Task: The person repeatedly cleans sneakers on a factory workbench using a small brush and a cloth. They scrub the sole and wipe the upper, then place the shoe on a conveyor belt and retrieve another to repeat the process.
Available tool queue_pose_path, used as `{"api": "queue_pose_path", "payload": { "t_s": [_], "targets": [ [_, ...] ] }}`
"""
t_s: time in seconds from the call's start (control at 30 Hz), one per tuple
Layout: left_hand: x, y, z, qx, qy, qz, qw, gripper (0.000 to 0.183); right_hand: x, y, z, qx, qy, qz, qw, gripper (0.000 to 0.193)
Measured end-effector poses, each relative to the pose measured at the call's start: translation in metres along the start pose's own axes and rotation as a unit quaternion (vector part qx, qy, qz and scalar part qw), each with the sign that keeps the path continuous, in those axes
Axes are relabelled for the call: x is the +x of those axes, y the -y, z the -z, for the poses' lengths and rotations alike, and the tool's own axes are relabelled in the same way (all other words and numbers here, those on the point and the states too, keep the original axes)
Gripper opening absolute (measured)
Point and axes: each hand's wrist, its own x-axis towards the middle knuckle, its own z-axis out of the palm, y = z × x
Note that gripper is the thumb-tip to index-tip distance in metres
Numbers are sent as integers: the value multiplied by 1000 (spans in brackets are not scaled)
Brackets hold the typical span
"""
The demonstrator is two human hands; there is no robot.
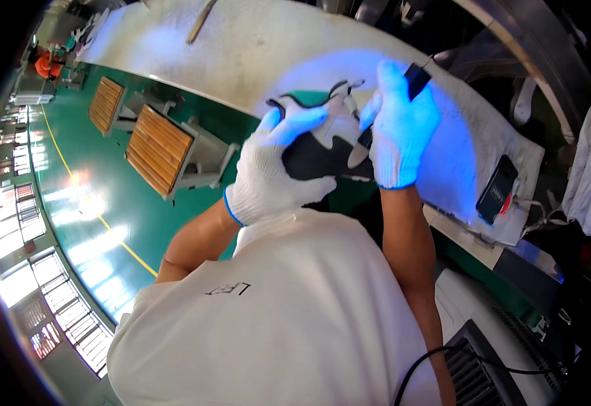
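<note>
A grey and black shoe (319, 154) is held in front of my chest, close to the table's near edge. My left hand (268, 166), in a white knitted glove, wraps round its left side with thumb and fingers apart on the material. My right hand (405, 128), gloved the same way, is closed round a slim black-handled tool (417, 81). The handle's upper end sticks out above my fist. Below the fingers, a rounded greyish tip lies against the shoe's right side. Blue light falls over both gloves and the shoe. My right fingers partly hide the shoe's right edge.
A long pale worktable (255, 57) runs across the far side, with a thin wooden-handled tool (201, 21) on it. A black phone (497, 188) stands at its right end. Wooden-slatted stands (159, 150) are on the green floor. A black cable (485, 362) hangs at lower right.
</note>
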Motion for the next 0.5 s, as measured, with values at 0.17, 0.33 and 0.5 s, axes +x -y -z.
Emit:
{"api": "queue_pose_path", "payload": {
  "t_s": [0.17, 0.33, 0.5],
  "targets": [
    [23, 16, 25, -39, 62, 4, 997, 96, 51, -10, 27, -184, 112, -3, 977, 27],
    [66, 62, 31, -39, 193, 73, 978, 95, 57, -35, 145, -10, -51, -92, 994, 45],
    [87, 31, 21, 130, 212, -160, 955, 90, 10, -66, 201, -26, -60, 18, 998, 26]
  ]
}}
